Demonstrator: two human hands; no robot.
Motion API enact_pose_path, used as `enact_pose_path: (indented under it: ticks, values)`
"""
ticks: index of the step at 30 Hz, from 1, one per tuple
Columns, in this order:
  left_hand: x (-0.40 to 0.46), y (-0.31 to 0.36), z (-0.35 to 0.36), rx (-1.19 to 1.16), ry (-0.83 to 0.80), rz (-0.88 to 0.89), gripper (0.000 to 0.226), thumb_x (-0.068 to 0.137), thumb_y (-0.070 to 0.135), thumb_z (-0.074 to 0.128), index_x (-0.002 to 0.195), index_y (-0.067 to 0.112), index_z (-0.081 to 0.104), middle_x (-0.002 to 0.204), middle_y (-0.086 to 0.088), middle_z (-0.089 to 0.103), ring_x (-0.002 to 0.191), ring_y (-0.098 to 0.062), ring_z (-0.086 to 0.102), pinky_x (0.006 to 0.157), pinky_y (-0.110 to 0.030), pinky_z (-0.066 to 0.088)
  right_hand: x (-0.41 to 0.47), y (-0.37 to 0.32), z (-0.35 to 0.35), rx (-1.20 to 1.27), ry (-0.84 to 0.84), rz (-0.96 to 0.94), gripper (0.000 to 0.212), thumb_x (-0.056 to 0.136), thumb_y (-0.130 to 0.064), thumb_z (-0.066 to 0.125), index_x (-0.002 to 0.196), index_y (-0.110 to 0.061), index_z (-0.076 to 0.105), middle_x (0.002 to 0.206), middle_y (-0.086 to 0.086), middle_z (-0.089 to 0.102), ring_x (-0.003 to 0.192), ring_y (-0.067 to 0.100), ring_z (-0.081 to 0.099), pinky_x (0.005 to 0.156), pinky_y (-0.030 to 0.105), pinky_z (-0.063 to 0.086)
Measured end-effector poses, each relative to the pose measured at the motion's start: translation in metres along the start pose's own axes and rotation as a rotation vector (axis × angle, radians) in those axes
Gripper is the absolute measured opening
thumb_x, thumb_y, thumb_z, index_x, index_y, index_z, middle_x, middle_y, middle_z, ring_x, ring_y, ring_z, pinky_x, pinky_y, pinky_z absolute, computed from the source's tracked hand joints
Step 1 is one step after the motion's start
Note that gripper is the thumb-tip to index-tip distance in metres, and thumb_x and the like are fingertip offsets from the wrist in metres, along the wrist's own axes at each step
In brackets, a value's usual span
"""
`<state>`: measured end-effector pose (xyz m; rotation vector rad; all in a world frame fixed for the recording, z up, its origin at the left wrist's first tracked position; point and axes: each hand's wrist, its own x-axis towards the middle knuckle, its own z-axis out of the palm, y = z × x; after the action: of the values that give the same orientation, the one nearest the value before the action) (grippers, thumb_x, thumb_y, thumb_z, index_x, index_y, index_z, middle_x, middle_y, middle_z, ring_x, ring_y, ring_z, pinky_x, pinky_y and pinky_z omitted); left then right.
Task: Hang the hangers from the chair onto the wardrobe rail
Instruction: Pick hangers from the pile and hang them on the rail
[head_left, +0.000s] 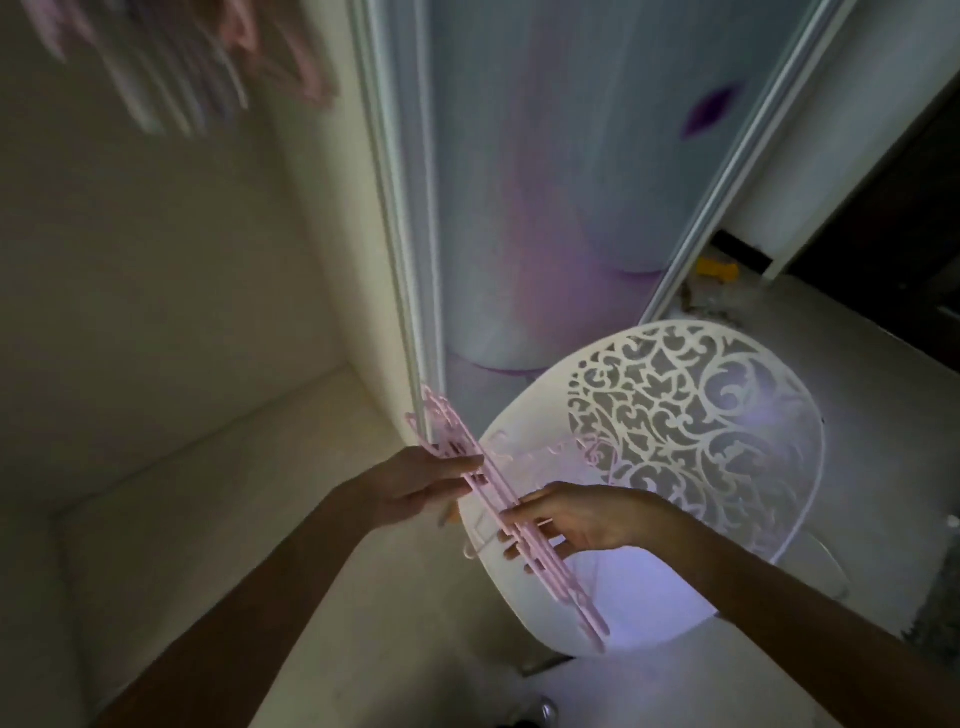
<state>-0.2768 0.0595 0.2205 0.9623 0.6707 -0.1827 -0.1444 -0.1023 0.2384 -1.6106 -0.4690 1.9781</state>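
Both hands, left (415, 486) and right (576, 514), grip stacked pink hangers (519, 514) (count unclear) above one chair (675, 415).

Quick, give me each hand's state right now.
Left hand: pinching the stack of pink hangers.
Right hand: gripping the same stack, fingers curled round it.

We look down into a dim room. On our left a plain cream wardrobe wall (156, 291) meets a pale floor panel (218, 499). A silver-framed sliding door (405, 218) with a frosted, purple-tinted panel (545, 182) stands ahead. To our right lies a grey floor (883, 415), with a small yellow object (717, 269) near the door's foot, too blurred for us to identify.
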Motion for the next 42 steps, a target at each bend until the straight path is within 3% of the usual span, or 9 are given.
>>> enact_pose_path:
  ticks: [5,7,13,17,19,24,30,37,42]
  values:
    - [-0.102,0.034,-0.092,-0.103,0.201,0.113,0.009,0.087,0.004,0.059,0.09,0.004,0.067,0.076,-0.005,0.074,0.066,-0.009,0.072,0.066,-0.016,0.058,0.025,-0.06,0.081,-0.017,0.004,-0.01,0.033,0.086,-0.04,0.059,0.103,-0.013,0.065,0.124,0.019,0.056,0.105,0.025,0.056,0.09,0.028,0.049]
    - [-0.147,0.048,-0.131,-0.099,0.271,0.156,0.008,0.087,0.009,0.06,0.088,0.006,0.068,0.073,-0.004,0.074,0.063,-0.009,0.071,0.065,-0.017,0.058,0.031,-0.087,0.123,-0.039,0.073,-0.054,0.028,0.09,-0.038,0.055,0.098,-0.014,0.064,0.112,0.011,0.063,0.091,0.017,0.06,0.073,0.023,0.05]
    - [-0.244,0.093,-0.204,-0.015,0.446,0.251,0.029,0.08,0.035,0.066,0.087,0.007,0.068,0.073,-0.002,0.072,0.056,-0.005,0.066,0.048,-0.013,0.051,0.041,-0.16,0.204,-0.067,0.154,-0.209,0.045,0.075,-0.05,0.063,0.102,-0.014,0.067,0.102,0.001,0.071,0.07,0.008,0.06,0.064,0.021,0.046]
    - [-0.297,0.134,-0.23,-0.031,0.577,0.354,0.028,0.081,0.042,0.066,0.076,0.014,0.063,0.076,0.001,0.068,0.059,-0.004,0.063,0.067,-0.019,0.055,0.04,-0.229,0.247,-0.06,0.132,-0.337,0.044,0.076,-0.051,0.061,0.099,-0.013,0.061,0.089,0.005,0.07,0.062,0.01,0.055,0.052,0.019,0.04]
    - [-0.318,0.154,-0.237,-0.062,0.634,0.41,0.027,0.084,0.041,0.064,0.077,0.015,0.059,0.079,0.001,0.065,0.065,-0.006,0.062,0.058,-0.017,0.056,0.039,-0.264,0.266,-0.04,0.111,-0.406,0.042,0.075,-0.049,0.062,0.097,-0.014,0.057,0.082,0.007,0.066,0.053,0.01,0.051,0.046,0.019,0.035]
    - [-0.353,0.2,-0.252,-0.084,0.677,0.521,0.028,0.085,0.04,0.063,0.079,0.014,0.057,0.08,0.0,0.063,0.071,-0.01,0.06,0.056,-0.019,0.056,0.03,-0.344,0.294,-0.045,0.082,-0.607,0.039,0.074,-0.047,0.064,0.101,-0.02,0.054,0.073,0.006,0.063,0.04,0.008,0.042,0.036,0.019,0.034]
    - [-0.367,0.249,-0.261,-0.094,0.751,0.625,0.03,0.086,0.04,0.062,0.078,0.011,0.058,0.075,0.0,0.061,0.044,-0.002,0.061,0.047,-0.017,0.055,0.029,-0.436,0.305,-0.022,0.117,-0.747,0.021,0.088,-0.043,0.053,0.09,-0.023,0.05,0.077,0.013,0.055,0.032,0.008,0.032,0.034,0.017,0.025]
    - [-0.359,0.295,-0.269,-0.136,0.822,0.667,0.029,0.087,0.036,0.062,0.074,0.012,0.056,0.075,-0.001,0.06,0.053,-0.006,0.059,0.044,-0.015,0.052,0.049,-0.521,0.298,0.081,0.177,-0.815,0.013,0.088,-0.039,0.055,0.09,-0.027,0.053,0.076,0.01,0.049,0.044,0.008,0.033,0.031,0.013,0.024]
    - [-0.351,0.319,-0.289,-0.112,0.826,0.609,0.029,0.086,0.039,0.063,0.077,0.011,0.058,0.082,-0.001,0.063,0.071,-0.01,0.06,0.048,-0.017,0.053,0.088,-0.541,0.289,0.06,0.266,-0.742,0.018,0.088,-0.042,0.054,0.093,-0.024,0.052,0.056,0.007,0.05,0.042,0.009,0.031,0.033,0.012,0.023]
